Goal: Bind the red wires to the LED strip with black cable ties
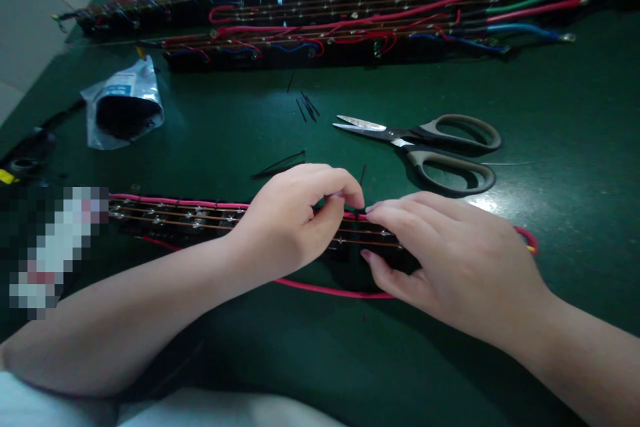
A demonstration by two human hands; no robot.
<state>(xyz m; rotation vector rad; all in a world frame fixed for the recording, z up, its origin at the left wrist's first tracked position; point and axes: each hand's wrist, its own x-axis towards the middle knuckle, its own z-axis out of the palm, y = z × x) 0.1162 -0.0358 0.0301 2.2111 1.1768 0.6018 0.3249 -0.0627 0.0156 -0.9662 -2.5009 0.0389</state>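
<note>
A long black strip (190, 217) with copper-coloured rods and shiny solder points lies across the table, and a red wire (150, 199) runs along its far edge. Over its middle is my left hand (305, 213), thumb and index finger pinched together; what they hold, if anything, is hidden. My right hand (450, 247) spans the strip farther right, fingers on the far edge by the red wire and thumb on the near side. Between my hands, the thin tail of a black cable tie (363, 175) sticks up beside the wire. A loose red wire loop (330, 291) bows out on the near side.
Open scissors (400, 140) lie beyond my hands. Several black cable ties (310, 107) are scattered nearby, left of the scissors. A torn clear bag (123, 103) with dark contents sits at the left. More wired strips (320, 33) with coloured leads stretch along the back.
</note>
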